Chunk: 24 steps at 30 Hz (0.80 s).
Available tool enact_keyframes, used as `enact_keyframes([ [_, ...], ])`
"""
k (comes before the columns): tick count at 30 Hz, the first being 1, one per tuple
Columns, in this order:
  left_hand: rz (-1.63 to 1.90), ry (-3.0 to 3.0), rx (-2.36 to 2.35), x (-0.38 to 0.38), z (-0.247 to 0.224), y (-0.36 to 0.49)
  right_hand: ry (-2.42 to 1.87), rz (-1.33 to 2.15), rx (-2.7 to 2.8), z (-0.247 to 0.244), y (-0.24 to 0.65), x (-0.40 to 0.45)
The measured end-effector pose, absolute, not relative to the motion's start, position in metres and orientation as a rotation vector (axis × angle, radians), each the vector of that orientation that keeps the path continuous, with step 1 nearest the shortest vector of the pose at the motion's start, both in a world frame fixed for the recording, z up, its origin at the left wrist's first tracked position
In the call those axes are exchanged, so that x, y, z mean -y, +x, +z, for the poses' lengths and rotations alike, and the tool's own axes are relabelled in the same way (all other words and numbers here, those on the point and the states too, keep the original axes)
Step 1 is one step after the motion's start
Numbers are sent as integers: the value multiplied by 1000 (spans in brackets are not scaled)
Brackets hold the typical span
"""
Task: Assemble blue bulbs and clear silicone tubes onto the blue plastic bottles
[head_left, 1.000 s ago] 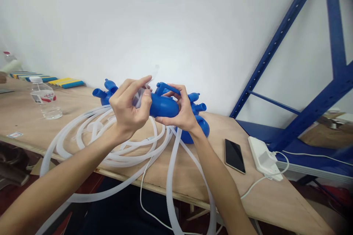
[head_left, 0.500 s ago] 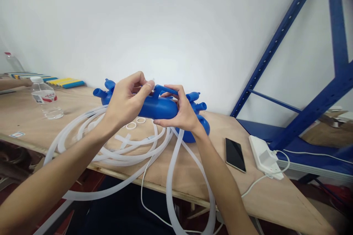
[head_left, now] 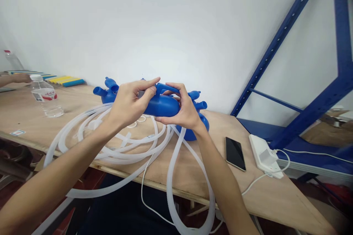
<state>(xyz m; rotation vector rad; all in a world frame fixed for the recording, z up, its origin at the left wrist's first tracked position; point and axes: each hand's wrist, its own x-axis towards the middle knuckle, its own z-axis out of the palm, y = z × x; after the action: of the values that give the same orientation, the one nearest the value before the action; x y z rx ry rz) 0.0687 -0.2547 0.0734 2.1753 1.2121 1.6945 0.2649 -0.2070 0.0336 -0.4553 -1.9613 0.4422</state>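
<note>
A blue plastic bottle with a handle (head_left: 162, 106) is held up on its side above the table, between both hands. At its right end my right hand (head_left: 186, 112) grips it, thumb underneath and fingers at the handle. My left hand (head_left: 128, 102) closes over the left end, thumb and forefinger against the handle's base. Whether a small piece sits under those left fingers is hidden. Behind stand more blue bottles (head_left: 107, 96) with open spouts, partly covered by my hands. Coils of white ribbed hose (head_left: 171, 176) lie below, near white rings (head_left: 141, 118).
On the right lie a phone (head_left: 235, 153) and a white power strip (head_left: 257, 150) with its cable. A water bottle (head_left: 48, 97) stands left, by yellow and blue strips (head_left: 64, 80) and another person's hand (head_left: 20, 78). Blue shelving (head_left: 278, 40) rises at the right. Hose loops hang over the table's front edge.
My left hand has shifted slightly right and down over the bottle, its forefinger now stretched out. A small pale piece at its fingertips no longer shows. The bottle has moved slightly right.
</note>
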Motion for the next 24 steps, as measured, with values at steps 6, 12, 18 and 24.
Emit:
enact_keyframes([
  [6, 1779, 2217, -1064, 249, 71, 67, -460, 417, 1951, 35, 262, 210],
  [12, 1852, 2086, -1139, 253, 71, 71, -488, 400, 1951, 35, 260, 210],
  [18, 2134, 2282, -1182, 248, 61, 76, -463, 360, 1955, 35, 259, 209],
  [24, 2361, 2308, -1103, 241, 55, 80, -465, 344, 1942, 35, 261, 208],
])
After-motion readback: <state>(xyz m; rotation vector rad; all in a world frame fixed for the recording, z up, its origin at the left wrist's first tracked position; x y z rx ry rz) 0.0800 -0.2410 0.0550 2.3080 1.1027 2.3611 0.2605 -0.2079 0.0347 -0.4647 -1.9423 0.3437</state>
